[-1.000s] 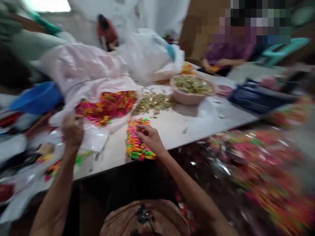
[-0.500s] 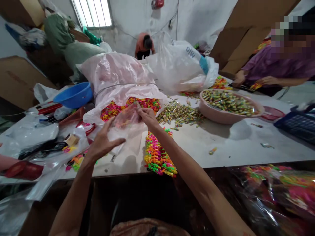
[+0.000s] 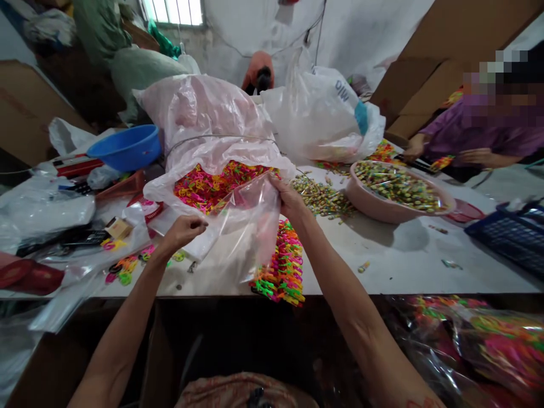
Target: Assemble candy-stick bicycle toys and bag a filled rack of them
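My right hand [image 3: 287, 195] pinches the upper corner of a clear plastic bag [image 3: 242, 226], which hangs spread above the table. My left hand [image 3: 185, 231] is closed, thumb against curled fingers, beside the bag's left edge; whether it grips anything is hidden. Partly behind the bag lies a stack of neon plastic clip-like pieces [image 3: 289, 260] in rows. Beyond my hands, a big pinkish sack [image 3: 212, 113] gapes open, showing loose pink, yellow and orange plastic pieces [image 3: 204, 187].
A pink basin [image 3: 382, 207] of small wrapped pieces stands right, beside a loose pile [image 3: 323, 195]. A blue bowl [image 3: 125, 150] sits left. A blue basket [image 3: 510, 235] is at the right edge. A co-worker in purple [image 3: 480, 124] sits across; another person [image 3: 259, 71] bends at the back.
My right hand has moved right, drawing the clear bag out across the neon stack. My left hand has gone from spread fingers to closed. The view has shifted slightly.
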Demonstrator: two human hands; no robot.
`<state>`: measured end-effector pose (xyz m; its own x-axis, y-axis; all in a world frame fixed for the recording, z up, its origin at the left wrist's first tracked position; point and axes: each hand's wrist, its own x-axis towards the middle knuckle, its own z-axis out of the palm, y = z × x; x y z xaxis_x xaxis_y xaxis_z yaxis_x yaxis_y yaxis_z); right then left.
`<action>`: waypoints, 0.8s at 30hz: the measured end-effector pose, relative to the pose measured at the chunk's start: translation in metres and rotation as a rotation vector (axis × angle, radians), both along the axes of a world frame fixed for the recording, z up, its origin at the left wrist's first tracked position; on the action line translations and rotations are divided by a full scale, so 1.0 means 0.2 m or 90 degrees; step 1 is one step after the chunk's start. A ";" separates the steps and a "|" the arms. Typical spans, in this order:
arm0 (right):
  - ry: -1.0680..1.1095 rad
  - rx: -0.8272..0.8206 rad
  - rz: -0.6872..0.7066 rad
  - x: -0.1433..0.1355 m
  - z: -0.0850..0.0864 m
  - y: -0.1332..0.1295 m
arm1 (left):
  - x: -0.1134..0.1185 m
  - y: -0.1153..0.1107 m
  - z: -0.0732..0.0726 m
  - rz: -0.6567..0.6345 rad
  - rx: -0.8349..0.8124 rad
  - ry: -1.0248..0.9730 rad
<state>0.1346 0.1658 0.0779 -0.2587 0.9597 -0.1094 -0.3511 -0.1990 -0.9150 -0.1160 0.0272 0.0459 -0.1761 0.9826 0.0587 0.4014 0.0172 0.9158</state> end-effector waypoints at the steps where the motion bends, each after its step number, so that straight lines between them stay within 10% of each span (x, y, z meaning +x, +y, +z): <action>1: 0.005 -0.005 -0.002 0.01 0.00 0.00 | 0.00 0.00 -0.01 -0.006 -0.004 -0.069; 10: -0.150 -0.048 -0.064 0.05 -0.09 0.02 | 0.11 0.02 0.00 0.128 0.066 -0.569; 16: -0.445 0.434 -0.243 -0.07 0.02 -0.18 | 0.20 0.08 0.12 0.263 0.272 -0.583; 24: -0.358 0.503 0.074 -0.37 0.10 -0.59 | 0.36 0.01 0.17 0.225 0.352 -0.526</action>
<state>0.0615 0.0471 0.0979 -0.4633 0.7815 0.4179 0.1611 0.5380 -0.8274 -0.0432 0.0285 0.0808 -0.6363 0.7413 0.2136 -0.2979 -0.4915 0.8184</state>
